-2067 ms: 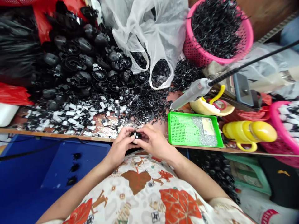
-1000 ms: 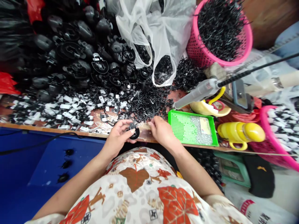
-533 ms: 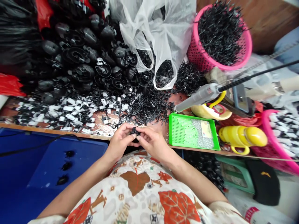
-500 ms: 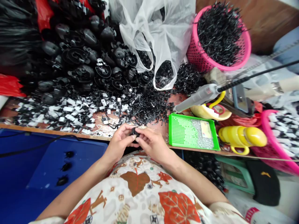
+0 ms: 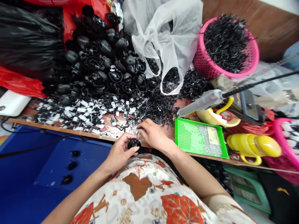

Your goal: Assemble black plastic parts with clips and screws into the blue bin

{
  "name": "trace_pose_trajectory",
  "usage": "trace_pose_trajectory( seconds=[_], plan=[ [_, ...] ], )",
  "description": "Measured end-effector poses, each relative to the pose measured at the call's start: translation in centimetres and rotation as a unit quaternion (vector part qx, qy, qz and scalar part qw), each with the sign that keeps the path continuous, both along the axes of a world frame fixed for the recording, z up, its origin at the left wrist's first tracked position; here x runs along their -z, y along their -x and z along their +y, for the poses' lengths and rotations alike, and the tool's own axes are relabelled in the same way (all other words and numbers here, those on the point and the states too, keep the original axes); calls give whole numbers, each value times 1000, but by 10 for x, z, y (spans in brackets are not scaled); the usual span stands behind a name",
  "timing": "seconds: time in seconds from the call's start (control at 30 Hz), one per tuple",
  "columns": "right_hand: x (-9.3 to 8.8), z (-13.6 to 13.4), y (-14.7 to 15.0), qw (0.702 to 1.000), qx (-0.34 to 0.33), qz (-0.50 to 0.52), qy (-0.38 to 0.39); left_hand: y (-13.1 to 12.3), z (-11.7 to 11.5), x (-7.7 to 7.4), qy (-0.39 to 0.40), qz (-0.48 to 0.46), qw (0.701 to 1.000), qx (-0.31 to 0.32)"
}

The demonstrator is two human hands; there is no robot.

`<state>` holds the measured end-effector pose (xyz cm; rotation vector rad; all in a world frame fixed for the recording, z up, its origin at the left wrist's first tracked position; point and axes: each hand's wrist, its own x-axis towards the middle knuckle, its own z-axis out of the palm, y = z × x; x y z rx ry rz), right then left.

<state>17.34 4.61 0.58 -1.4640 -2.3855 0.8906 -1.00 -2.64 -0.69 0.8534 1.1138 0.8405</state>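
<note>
My left hand (image 5: 123, 149) is closed on a round, glossy black plastic part (image 5: 134, 143), held just over the bench's front edge. My right hand (image 5: 151, 133) is apart from that part, its fingers stretched out and slightly bent at the edge of the small-parts pile. Beside its fingertips lie thin pale sticks (image 5: 119, 126) and a heap of small black plastic pieces (image 5: 157, 109). Whether the fingertips touch any piece is hard to see. Farther left on the bench spreads a pile of small white-and-black pieces (image 5: 79, 113).
Black rounded housings (image 5: 102, 62) are heaped at the back. A grey electric screwdriver (image 5: 201, 102) hangs above a green tray (image 5: 201, 155) of small clear or silvery pieces. A pink basket (image 5: 254, 62), a yellow bottle (image 5: 254, 145) and a blue bin (image 5: 51, 183) holding several black parts surround the bench.
My right hand has left the black part and moved up to the small-parts pile. The part stays in my left hand, now showing its round face. The view has shifted left.
</note>
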Motion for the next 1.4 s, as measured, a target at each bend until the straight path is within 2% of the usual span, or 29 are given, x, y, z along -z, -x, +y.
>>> trace_pose_trajectory(
  seconds=[0.1, 0.2, 0.3, 0.37, 0.5, 0.6, 0.77, 0.87, 1.0, 1.13, 1.23, 1.3, 1.4],
  plan=[
    [2, 7, 14, 998, -45, -15, -31, 4, -4, 2, 13, -21, 1000, -2],
    [0, 17, 21, 996, -18, -28, -81, 11, -2, 2, 18, -31, 999, -22],
    [-10, 32, 32, 992, -12, -35, -118, 16, 6, 3, 9, -27, 996, -82],
    [-17, 46, 48, 987, -20, -60, -149, 16, 14, 6, -4, -14, 994, -110],
    [-23, 77, 93, 965, -41, -140, -216, 10, 26, 15, -18, 18, 993, -112],
    [-21, 92, 116, 960, -51, -178, -210, 9, 29, 16, -2, 31, 992, -121],
    [-29, 90, 107, 964, -19, -144, -223, 12, 28, 12, 39, 11, 990, -138],
    [-32, 86, 104, 957, -68, -126, -252, 11, 28, 12, 34, 12, 991, -130],
    [-24, 86, 130, 931, -159, -142, -295, 9, 30, 13, 16, 14, 992, -124],
    [-17, 88, 153, 937, -135, -189, -261, 11, 30, 13, 34, 6, 992, -125],
    [-23, 88, 140, 944, -129, -197, -230, 14, 30, 11, 50, 0, 991, -126],
    [-30, 87, 116, 949, -121, -195, -217, 16, 29, 10, 61, -13, 990, -130],
    [-33, 80, 68, 957, -57, -194, -209, 20, 27, 4, 76, -59, 985, -140]
  ],
)
